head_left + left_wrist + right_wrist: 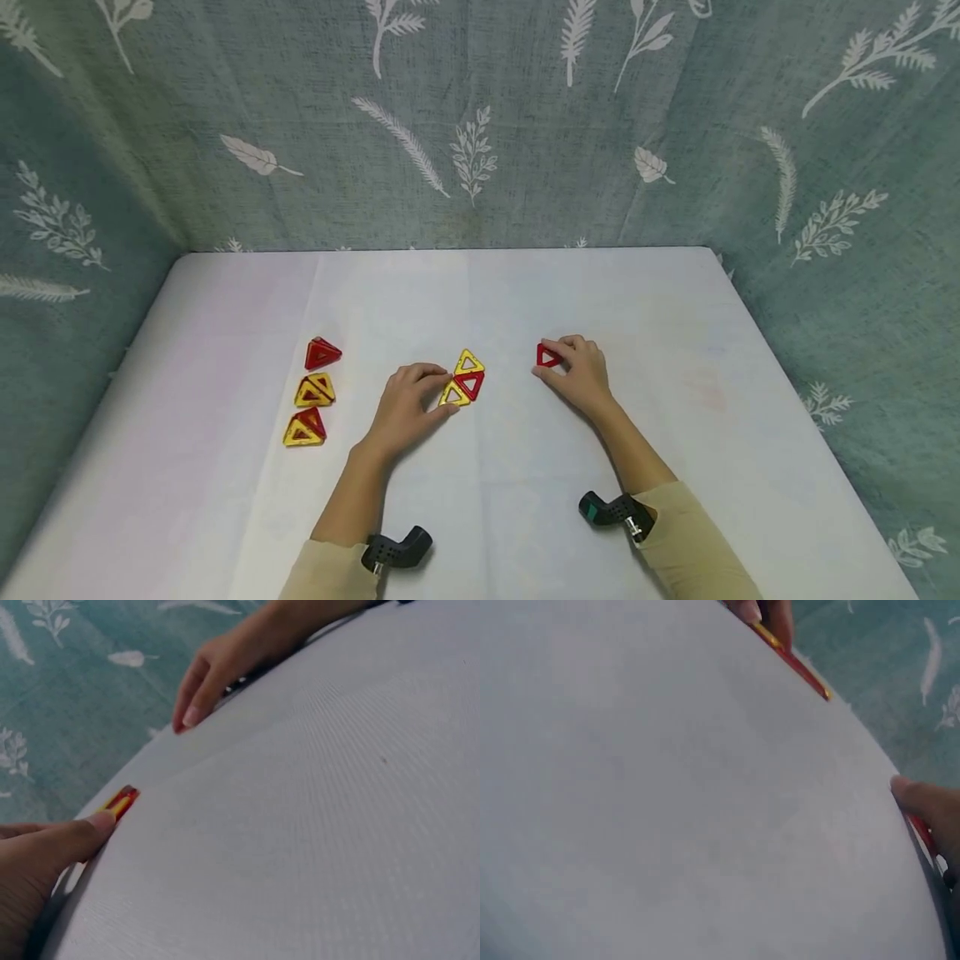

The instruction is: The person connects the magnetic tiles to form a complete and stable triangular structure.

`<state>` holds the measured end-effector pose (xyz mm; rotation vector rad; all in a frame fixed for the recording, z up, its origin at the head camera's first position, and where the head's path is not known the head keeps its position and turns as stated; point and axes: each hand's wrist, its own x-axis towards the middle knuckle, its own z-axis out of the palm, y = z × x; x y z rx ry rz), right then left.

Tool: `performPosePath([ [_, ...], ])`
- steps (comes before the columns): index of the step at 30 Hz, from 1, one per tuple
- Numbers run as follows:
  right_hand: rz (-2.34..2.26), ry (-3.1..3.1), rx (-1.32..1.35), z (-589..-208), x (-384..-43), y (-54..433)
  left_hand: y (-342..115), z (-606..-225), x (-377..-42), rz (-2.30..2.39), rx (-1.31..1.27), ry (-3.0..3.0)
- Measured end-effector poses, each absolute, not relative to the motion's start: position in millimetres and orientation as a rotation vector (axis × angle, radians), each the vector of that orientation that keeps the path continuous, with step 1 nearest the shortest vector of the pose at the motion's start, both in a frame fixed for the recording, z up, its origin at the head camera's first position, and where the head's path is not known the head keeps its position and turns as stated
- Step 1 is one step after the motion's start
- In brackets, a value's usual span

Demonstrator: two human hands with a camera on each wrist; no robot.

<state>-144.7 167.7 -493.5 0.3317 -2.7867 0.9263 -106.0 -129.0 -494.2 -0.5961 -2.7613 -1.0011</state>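
Observation:
My left hand (408, 408) pinches a yellow triangular magnetic tile (454, 403) between thumb and fingers, flat on the white table. That tile joins a red triangular tile (460, 376), which meets another yellow triangular tile (468, 369) above it; the three form a flat strip. To the right, apart from the strip, my right hand (583, 379) holds a single red triangular tile (540, 356) by its edges, at or just above the tabletop. In the right wrist view, the thumb covers part of this red tile (921, 829).
At the left stand three small pyramids in a column: a red one (322, 354), a yellow one (306, 389) with some red, and a yellow and red one (317, 418). A leaf-patterned green cloth (525, 167) hangs behind and beside the white table (562, 283).

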Motion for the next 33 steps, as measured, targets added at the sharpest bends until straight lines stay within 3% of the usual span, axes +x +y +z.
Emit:
performPosePath([
  [16, 0.990, -2.675, 0.450, -495.3, -134.2, 161.0, -124.4, -493.3, -104.9, -0.882, -0.638, -2.719],
  [33, 0.866, -2.735, 0.600, -492.5, -117.1, 115.2, -115.4, -492.9, -106.7, -0.711, -0.680, -2.779],
])
